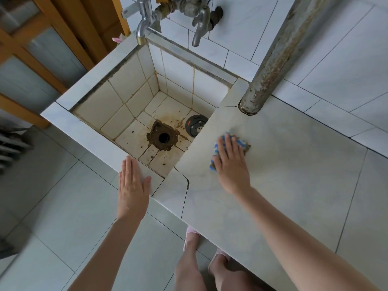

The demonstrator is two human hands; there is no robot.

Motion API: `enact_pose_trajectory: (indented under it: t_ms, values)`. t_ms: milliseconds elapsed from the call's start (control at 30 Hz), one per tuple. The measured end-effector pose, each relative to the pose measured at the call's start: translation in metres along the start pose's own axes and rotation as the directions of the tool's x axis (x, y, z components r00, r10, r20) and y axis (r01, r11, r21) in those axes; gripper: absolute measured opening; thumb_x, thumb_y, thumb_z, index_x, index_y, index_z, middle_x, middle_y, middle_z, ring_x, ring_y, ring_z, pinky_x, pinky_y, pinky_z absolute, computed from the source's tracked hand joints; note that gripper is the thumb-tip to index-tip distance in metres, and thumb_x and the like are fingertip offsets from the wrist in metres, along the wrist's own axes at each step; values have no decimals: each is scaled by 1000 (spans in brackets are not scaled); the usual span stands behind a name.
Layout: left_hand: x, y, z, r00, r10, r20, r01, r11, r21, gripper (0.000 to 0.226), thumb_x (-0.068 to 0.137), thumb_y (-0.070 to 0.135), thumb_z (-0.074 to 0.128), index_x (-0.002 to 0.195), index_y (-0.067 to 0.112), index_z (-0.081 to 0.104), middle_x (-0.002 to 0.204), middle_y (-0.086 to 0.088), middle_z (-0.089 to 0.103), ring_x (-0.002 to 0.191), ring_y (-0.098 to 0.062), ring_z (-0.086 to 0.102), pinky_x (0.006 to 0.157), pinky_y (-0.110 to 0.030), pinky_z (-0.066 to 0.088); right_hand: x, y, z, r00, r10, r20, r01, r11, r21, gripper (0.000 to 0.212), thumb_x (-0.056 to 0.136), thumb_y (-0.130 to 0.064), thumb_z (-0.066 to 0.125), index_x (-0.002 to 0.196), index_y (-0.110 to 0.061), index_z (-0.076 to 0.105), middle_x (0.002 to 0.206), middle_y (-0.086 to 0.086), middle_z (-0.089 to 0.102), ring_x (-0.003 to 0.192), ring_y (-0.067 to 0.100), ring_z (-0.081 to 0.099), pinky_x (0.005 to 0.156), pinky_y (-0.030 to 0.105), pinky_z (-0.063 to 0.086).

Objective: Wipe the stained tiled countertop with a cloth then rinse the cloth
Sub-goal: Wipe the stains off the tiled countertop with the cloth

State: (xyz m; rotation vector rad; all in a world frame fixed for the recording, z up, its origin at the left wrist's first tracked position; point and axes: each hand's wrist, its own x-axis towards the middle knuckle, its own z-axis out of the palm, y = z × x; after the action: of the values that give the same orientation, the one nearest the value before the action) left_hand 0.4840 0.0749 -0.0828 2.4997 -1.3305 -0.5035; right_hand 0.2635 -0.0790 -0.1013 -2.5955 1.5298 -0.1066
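your right hand [231, 164] presses the blue cloth [241, 142] flat on the tabletop [294, 175] just beside the sink [88, 131], fingers straight to spread the pressure. your left hand [132, 185] rests with fingers straight on the sink's front rim, likely bracing you.

The table [294, 175] is smooth pale tile with a soft sheen, cracked near its front corner. The cloth [240, 142] is a nubbly blue-and-white woven fabric. The sink [126, 95] is glazed tile with brown-stained grout, and its drain [163, 137] is crusted and rough. The taps [200, 24] are dull metal. The pipe [273, 59] is rusty, flaking metal. The door frame [69, 28] is varnished wood.
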Motion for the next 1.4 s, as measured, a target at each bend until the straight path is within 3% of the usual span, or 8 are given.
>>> enact_pose_trajectory:
  t_ms: [233,400,533,700,933,1100,1267,1400]
  values:
    - [1,-1,2,1000,0,-31,0,1000,-7,65,97,32,34,147,7,0,156,-5,-4,142,-15,-11,117,-32,-3,-87,-89,11,921,-389,10,388,920,48,54,101,-36,33,150,-17,21,157,5,17,145,28,12,117,44,12]
    - [2,-1,2,1000,-2,-16,2,1000,21,66,97,34,32,147,7,-1,156,-5,-5,142,-15,-11,117,-33,-2,-94,-66,11,855,-518,34,517,856,26,51,101,-42,31,148,-22,30,154,4,27,144,30,18,115,45,22]
    - [2,-2,2,1000,-5,-3,5,1000,6,67,97,37,30,147,9,-4,156,-3,-9,142,-14,-14,117,-33,-4,-64,-22,10,910,-414,-33,413,910,-32,40,102,-31,35,136,-14,47,153,17,23,141,43,19,109,54,30]
    - [1,0,0,1000,10,-10,-10,1000,-12,67,97,35,31,147,8,-4,156,-4,-8,142,-14,-13,116,-32,-5,-49,-41,7,999,-46,-24,47,998,40,51,99,-32,32,147,-14,31,153,17,22,143,35,18,111,48,26]
    - [2,0,-1,1000,4,-16,-4,1000,-12,67,96,33,35,147,7,0,155,-4,-4,141,-12,-11,116,-30,-4,-74,-128,18,967,-255,-10,254,956,148,48,102,-36,32,146,-18,32,155,10,22,145,29,16,115,43,24]
    - [4,-3,-4,1000,-8,2,8,1000,-27,69,95,34,39,147,7,3,156,-5,-1,141,-12,-9,116,-32,-1,-81,-107,18,910,-413,-27,413,905,98,52,100,-44,33,148,-23,29,155,5,24,145,23,17,115,40,25]
    - [3,5,-5,999,-39,20,40,996,-79,73,94,43,34,147,11,-5,156,-1,-8,141,-12,-12,116,-32,-3,-55,-46,9,912,-390,-123,399,916,52,40,102,-35,35,133,-14,50,155,10,24,140,32,27,113,49,28]
    - [0,16,-6,997,-64,38,67,995,-80,78,93,45,34,146,8,-8,156,-5,-11,142,-15,-13,116,-33,-6,-17,27,12,968,-249,28,250,956,-151,43,105,-31,23,129,-8,52,153,14,27,142,42,16,113,55,19]
